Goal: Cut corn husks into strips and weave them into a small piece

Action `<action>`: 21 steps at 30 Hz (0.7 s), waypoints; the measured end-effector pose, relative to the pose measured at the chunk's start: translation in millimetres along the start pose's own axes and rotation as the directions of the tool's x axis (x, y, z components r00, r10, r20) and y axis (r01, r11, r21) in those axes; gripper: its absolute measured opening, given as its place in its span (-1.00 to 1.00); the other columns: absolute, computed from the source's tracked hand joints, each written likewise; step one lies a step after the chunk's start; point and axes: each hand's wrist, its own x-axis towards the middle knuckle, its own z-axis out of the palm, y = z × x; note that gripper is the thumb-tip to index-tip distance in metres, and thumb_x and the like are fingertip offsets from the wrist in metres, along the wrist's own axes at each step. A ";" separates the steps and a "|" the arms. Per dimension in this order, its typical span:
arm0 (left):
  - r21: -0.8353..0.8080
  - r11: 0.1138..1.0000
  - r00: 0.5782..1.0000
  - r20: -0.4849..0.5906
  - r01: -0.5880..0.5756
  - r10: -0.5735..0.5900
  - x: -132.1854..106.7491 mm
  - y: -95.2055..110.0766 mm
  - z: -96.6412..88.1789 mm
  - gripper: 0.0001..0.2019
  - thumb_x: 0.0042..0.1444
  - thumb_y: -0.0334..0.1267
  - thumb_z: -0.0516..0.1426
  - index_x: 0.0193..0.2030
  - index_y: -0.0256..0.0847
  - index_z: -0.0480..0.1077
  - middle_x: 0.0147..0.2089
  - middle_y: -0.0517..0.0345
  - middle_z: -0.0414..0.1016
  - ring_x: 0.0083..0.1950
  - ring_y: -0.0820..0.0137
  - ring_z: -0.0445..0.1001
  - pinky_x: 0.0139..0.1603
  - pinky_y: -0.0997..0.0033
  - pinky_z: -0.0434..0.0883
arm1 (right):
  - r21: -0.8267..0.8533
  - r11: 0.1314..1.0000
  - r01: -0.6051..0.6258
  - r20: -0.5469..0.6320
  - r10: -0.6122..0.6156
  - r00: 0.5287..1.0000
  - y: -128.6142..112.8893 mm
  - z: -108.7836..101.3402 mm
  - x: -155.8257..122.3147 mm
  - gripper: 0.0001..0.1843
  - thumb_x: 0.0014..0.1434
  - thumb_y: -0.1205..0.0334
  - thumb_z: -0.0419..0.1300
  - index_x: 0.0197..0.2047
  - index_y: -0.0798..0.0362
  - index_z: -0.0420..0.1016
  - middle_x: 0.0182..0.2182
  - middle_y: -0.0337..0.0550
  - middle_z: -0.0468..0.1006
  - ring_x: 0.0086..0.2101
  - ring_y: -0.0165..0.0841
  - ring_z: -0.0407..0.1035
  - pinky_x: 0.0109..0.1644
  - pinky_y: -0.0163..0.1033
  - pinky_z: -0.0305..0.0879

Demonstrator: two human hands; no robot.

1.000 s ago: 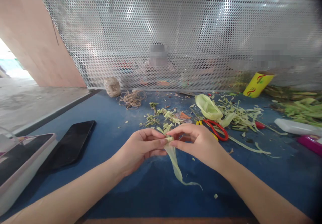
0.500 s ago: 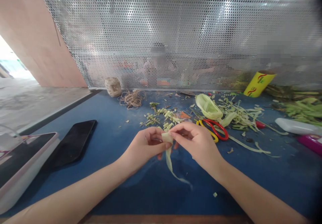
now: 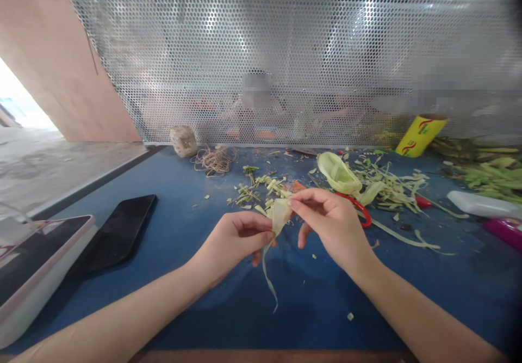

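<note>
A left hand [image 3: 240,236] and right hand [image 3: 332,221], each pinched closed, grip a pale leaf strip [image 3: 279,217] — left of a red handle loop [image 3: 369,217].

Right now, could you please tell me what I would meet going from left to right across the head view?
Black smartphone, mottled whitish lump, left hand, pale green leaf strip, right hand, yellow tube, purple object at the right edge.
</note>
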 end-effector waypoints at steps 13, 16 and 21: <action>-0.027 0.999 0.999 -0.032 -0.016 0.015 -5.2 6.0 4.6 -0.88 -0.06 -0.27 0.19 -0.38 -0.28 0.41 -0.59 0.29 0.31 -0.62 0.61 0.23 -0.61 0.60 0.20 | 0.078 0.997 0.020 -0.096 -0.013 0.995 3.6 -10.5 6.8 -0.77 -0.04 0.12 0.23 -0.36 0.10 0.41 -0.49 -0.16 0.47 -0.56 -0.40 0.40 -0.80 -0.45 0.26; -0.071 0.997 0.999 0.032 -0.012 0.015 -7.2 9.3 6.3 -0.88 -0.06 -0.30 0.19 -0.36 -0.25 0.38 -0.57 0.31 0.28 -0.62 0.62 0.20 -0.61 0.61 0.18 | 0.046 0.999 0.028 -0.063 -0.025 0.998 3.8 -9.7 5.1 -0.77 -0.01 0.11 0.21 -0.34 0.10 0.39 -0.49 -0.19 0.49 -0.71 -0.49 0.32 -0.81 -0.42 0.25; -0.081 0.995 0.974 0.223 0.057 -0.037 -10.9 12.1 8.0 -0.91 -0.07 -0.34 0.17 -0.38 -0.26 0.37 -0.55 0.29 0.26 -0.61 0.60 0.20 -0.59 0.58 0.21 | -0.023 0.999 0.037 0.054 -0.035 0.998 -2.0 -4.7 0.2 -0.82 0.05 0.13 0.16 -0.39 0.10 0.37 -0.55 -0.27 0.47 -0.79 -0.53 0.27 -0.80 -0.45 0.23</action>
